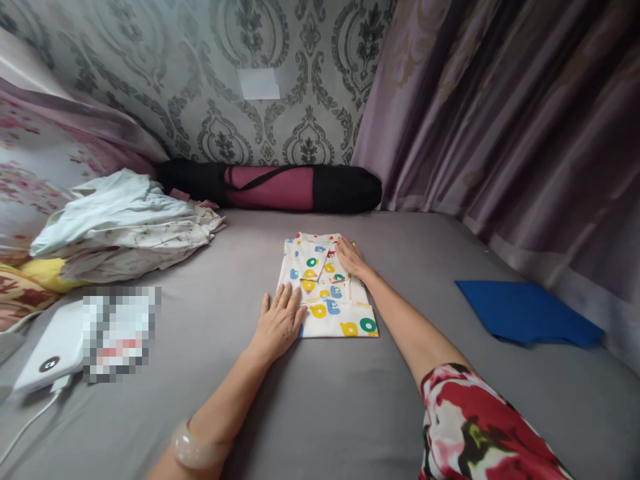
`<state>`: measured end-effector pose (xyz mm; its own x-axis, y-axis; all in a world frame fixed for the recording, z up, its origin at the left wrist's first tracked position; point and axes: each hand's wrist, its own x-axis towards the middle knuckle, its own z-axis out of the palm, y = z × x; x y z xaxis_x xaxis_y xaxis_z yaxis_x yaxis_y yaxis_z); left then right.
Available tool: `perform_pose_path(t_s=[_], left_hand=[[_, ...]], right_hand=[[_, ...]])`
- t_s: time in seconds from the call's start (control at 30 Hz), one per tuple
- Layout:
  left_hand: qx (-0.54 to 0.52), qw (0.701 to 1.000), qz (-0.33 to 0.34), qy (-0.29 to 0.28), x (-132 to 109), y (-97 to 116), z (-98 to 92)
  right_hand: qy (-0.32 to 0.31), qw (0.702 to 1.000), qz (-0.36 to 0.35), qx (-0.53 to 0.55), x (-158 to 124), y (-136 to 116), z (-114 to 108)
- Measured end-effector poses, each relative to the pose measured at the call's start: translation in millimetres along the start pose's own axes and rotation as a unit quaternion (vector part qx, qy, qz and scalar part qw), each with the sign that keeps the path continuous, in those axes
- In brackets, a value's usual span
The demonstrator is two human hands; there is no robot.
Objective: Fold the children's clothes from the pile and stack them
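A white shirt (323,290) printed with yellow, blue, green and red figures lies folded into a rough rectangle on the grey sheet (400,413). Its sleeves are turned in over the body, and the collar points to the far wall. My left hand (281,319) rests flat on the shirt's near left edge, fingers spread. On the far right part of the shirt, near the collar, lies my right hand (351,259), its fingers stretched over the cloth. Neither hand grips the fabric.
A folded blue cloth (527,310) lies at the right. Crumpled clothes (135,220) are heaped at the left, behind a white power bank (53,347) with a cable. A long black and maroon bag (273,188) lies along the wall. Purple curtains (475,113) hang at the right.
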<state>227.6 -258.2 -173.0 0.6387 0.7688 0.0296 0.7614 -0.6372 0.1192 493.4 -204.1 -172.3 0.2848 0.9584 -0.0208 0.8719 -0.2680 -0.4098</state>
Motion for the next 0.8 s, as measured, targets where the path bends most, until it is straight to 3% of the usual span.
perform_pose_path(t_s=[0.1, 0.27, 0.4, 0.57, 0.73, 0.8], left_hand=[[0.004, 1.0, 0.007, 0.026, -1.3, 2.5, -5.4], [0.007, 0.992, 0.076, 0.101, -5.0, 11.0, -10.3], [0.003, 0.991, 0.111, 0.071, -5.4, 14.2, -0.7], [-0.006, 0.996, 0.089, -0.024, -4.1, 13.2, 5.9], [-0.019, 0.992, 0.105, -0.061, -2.2, 8.5, -6.1], [-0.025, 0.991, 0.122, -0.051, 1.9, 6.7, -12.4]], right_hand=[[0.006, 0.999, -0.038, 0.03, -25.5, 1.3, -10.8], [-0.061, 0.984, -0.165, -0.013, -105.7, -2.8, -11.9], [-0.084, 0.978, -0.18, -0.069, -148.9, -3.0, -3.5], [-0.078, 0.978, -0.171, -0.089, -157.3, 0.2, 2.6], [-0.096, 0.979, -0.172, -0.059, -153.2, -3.4, -9.6], [-0.079, 0.981, -0.168, -0.051, -148.2, -8.1, -14.6]])
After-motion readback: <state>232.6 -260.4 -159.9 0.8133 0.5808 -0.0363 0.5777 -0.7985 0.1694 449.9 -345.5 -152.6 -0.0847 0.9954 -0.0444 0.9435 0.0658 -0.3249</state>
